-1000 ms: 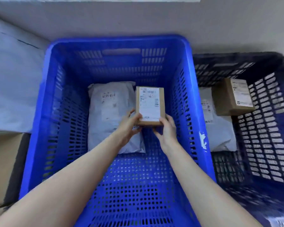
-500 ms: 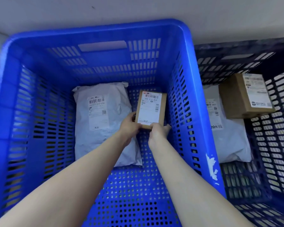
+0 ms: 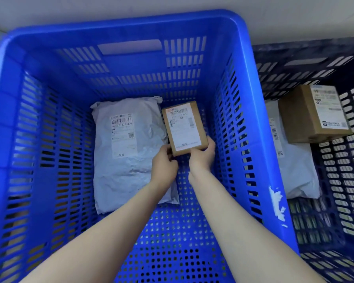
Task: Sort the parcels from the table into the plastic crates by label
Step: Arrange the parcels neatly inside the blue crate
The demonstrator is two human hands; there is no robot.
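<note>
A small brown cardboard box (image 3: 183,124) with a white label sits low inside the bright blue crate (image 3: 251,111), label up, tilted a little to the left. My left hand (image 3: 165,166) grips its near left corner and my right hand (image 3: 201,157) grips its near right corner. To the left of the box a grey plastic mailer bag (image 3: 129,152) with a barcode label lies flat on the crate floor. My left wrist covers the bag's near right part.
A dark blue crate (image 3: 315,64) stands right beside the blue one. It holds a grey mailer bag (image 3: 294,172) and a larger brown box (image 3: 312,114) leaning on its far right wall. A pale wall runs behind both crates.
Both hands have carried the small box lower and deeper into the blue crate. The box has turned slightly to the left. The view has moved closer over the crate.
</note>
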